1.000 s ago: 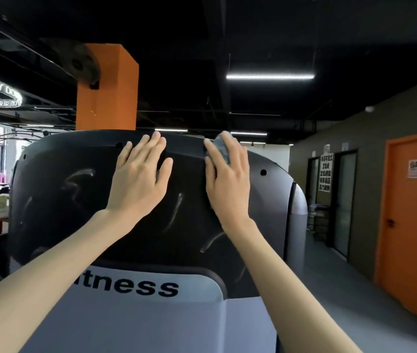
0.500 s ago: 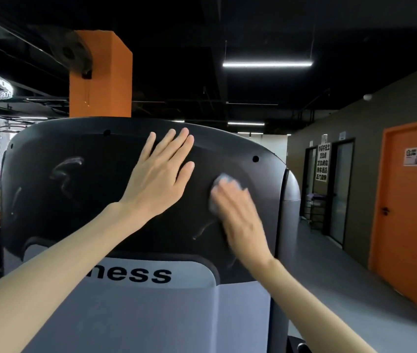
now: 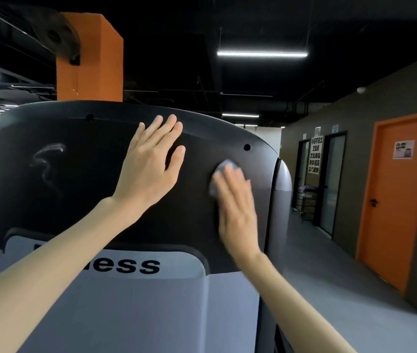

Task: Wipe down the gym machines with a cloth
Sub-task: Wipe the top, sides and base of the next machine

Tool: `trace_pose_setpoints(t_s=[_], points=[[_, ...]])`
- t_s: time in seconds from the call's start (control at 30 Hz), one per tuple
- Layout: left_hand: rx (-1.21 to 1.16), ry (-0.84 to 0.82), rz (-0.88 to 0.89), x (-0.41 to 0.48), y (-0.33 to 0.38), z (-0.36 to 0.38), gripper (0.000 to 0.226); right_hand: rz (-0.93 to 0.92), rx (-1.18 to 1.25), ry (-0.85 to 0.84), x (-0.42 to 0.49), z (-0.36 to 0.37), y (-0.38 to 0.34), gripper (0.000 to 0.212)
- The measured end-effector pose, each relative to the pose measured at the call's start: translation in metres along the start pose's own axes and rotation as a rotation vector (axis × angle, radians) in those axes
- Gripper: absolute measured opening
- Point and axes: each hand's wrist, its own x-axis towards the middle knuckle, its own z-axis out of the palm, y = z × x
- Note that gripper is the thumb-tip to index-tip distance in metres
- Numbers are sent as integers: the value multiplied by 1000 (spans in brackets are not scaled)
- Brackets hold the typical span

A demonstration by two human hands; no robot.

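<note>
machine cover [image 3: 75, 174] = landmark | left hand [image 3: 148, 171] flat on its upper middle | right hand [image 3: 238, 212] on its right part, near the edge | cloth [image 3: 224, 166] under that hand's fingertips, against the cover | lettered plate [image 3: 176, 266] low on the cover, below both hands | pillar [image 3: 92, 59] behind, above its top | door [image 3: 393, 194] well to its right

Bare forearms end in a bare left grip [image 3: 148, 171] and right grip [image 3: 238, 212]

Single head-worn wide-angle view, facing forward at a gym machine's dark panel [image 3: 80, 194] close in front, corridor [image 3: 329, 263] running off right, ceiling [image 3: 253, 21] above
</note>
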Motion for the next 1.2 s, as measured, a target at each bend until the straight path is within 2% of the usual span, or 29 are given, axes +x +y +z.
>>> trace_pose_setpoints(t_s=[0.1,0.13,0.17,0.2,0.3,0.37,0.43,0.53,0.63,0.7,0.77,0.9,0.97,1.1,1.2], points=[[25,-12,19,0,-1,0,59,-503,-44,-251,-49,0,-11,43],[37,-13,27,0,-2,-1,59,-578,-39,-295,-44,-5,-3,43],[46,-15,31,0,-3,-2,59,-550,-21,-294,-31,-10,6,42],[52,-18,32,0,-3,-2,60,-442,7,-252,-15,-13,14,41],[47,-20,18,0,-1,0,60,71,111,-5,42,-23,41,40],[40,-18,6,0,1,1,61,347,176,132,65,-28,52,41],[33,-15,-5,0,3,1,61,465,166,212,60,-22,47,44],[48,-19,1,-1,2,1,61,369,76,203,6,-5,14,45],[86,-22,35,0,0,1,60,87,-36,-2,-56,1,-6,48],[103,-24,46,0,-1,0,60,-31,-47,-101,-55,-8,4,43],[107,-19,47,-1,-1,0,60,63,-1,-31,-18,-14,16,41],[100,-32,49,-1,0,1,60,484,132,223,78,-11,24,43],[115,-45,73,1,-3,-3,58,471,52,215,88,-2,5,45],[102,-163,151,12,-19,-21,56,264,19,114,72,-2,-2,44],[63,-177,162,16,-34,-35,52,285,63,152,80,-4,4,39]])
